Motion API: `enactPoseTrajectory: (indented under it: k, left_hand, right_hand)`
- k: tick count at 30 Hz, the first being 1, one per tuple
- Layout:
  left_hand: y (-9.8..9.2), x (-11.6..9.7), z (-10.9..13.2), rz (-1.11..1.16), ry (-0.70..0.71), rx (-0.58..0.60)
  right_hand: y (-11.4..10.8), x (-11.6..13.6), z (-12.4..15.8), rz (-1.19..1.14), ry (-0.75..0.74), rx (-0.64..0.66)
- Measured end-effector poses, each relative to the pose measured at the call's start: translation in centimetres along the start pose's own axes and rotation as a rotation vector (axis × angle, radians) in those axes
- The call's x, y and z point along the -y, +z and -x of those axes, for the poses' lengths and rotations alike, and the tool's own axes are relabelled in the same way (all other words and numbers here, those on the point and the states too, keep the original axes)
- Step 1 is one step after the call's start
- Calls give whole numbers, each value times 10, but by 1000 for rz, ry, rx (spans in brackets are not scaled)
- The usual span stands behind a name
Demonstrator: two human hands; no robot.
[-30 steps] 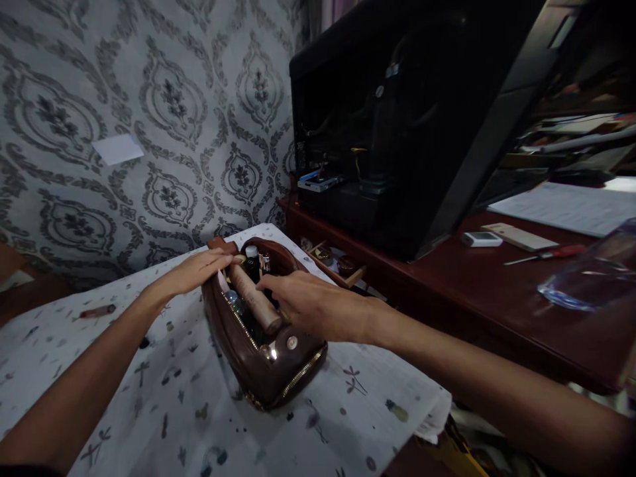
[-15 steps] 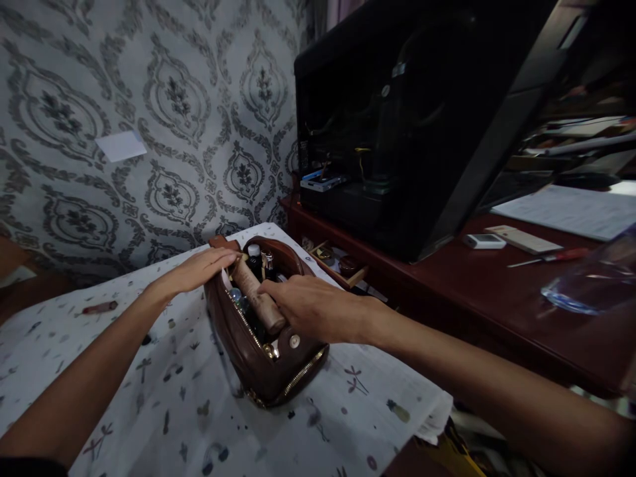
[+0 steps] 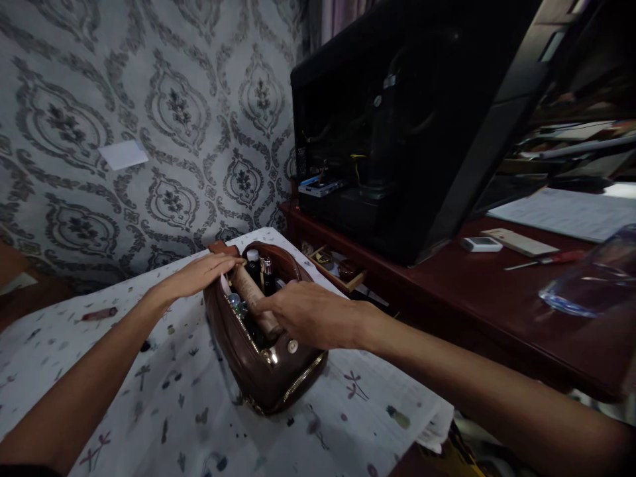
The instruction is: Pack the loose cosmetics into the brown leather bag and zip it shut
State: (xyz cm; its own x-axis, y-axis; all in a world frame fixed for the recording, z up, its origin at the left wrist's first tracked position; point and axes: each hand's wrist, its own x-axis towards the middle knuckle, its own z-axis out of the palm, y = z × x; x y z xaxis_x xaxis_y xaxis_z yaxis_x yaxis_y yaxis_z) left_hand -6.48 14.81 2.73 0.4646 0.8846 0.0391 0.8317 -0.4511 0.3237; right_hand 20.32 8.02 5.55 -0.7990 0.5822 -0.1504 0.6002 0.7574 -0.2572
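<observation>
A brown leather zip bag (image 3: 228, 344) sits with its top unzipped on a cloth-covered table. Inside lies a beige, faintly printed tube (image 3: 248, 288), slanting along the opening. My right hand (image 3: 311, 311) reaches in over the near side, its thumb on the tube and its other fingers mostly hidden. My left hand (image 3: 206, 270) rests at the bag's far left rim, fingers stretched out flat near the tube's upper end. Beside the tube stand a white-capped dark bottle (image 3: 253, 260) and a dark bottle with a shiny metallic top (image 3: 267, 270). Small roundish items show along the left zip.
A small pinkish tube (image 3: 99, 314) lies on the printed tablecloth (image 3: 193, 397) at left. Right of the bag is an open drawer (image 3: 355, 281) with small items. A large black computer case (image 3: 397, 146) stands on the red-brown desk (image 3: 477, 311), near a screwdriver (image 3: 546, 260) and papers.
The near end of the tube has sunk lower into the bag with my right hand on it. My left hand has stayed at the rim. The view has shifted slightly.
</observation>
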Motion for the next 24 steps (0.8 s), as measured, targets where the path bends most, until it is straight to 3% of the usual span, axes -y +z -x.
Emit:
enactPoseTrajectory:
  k: [7,16,24]
  left_hand:
    - [0,10,-4,-51,16,22]
    - [2,-2,-2,36,-9,-27]
    - [3,0,-2,28,-9,-64]
  right_hand:
    - [-1,7,-6,54,-5,41]
    - [7,5,-5,-23,28,-74]
    - [11,6,-4,-44,26,-109]
